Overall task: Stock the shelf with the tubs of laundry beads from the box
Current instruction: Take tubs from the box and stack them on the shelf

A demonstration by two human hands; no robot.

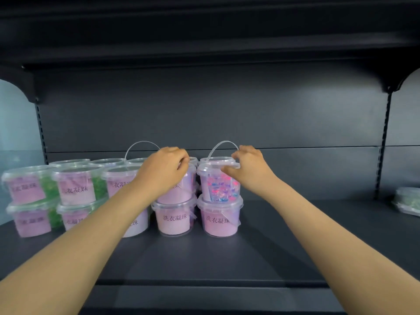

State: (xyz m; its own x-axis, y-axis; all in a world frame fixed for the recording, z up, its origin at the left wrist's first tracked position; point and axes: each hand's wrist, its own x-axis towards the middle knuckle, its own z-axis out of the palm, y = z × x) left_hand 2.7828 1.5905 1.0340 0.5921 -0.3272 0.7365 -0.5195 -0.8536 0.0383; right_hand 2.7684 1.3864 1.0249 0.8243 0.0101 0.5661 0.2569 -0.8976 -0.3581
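Observation:
Clear tubs of laundry beads with pink labels stand two high on the dark shelf (227,258). My left hand (163,169) curls over the lid of an upper tub (179,192) that sits on a lower tub (173,218). My right hand (247,167) grips the rim and lid of the upper right tub (219,187), which shows pink and blue beads and sits on another tub (219,218). A thin handle (223,145) arches above that stack. The box is out of view.
More stacked tubs, some with green beads (77,189), fill the shelf's left side. Another tub (409,201) lies at the far right edge. The shelf's back panel and an upper shelf (204,53) close in the space; bare shelf lies right of the stacks.

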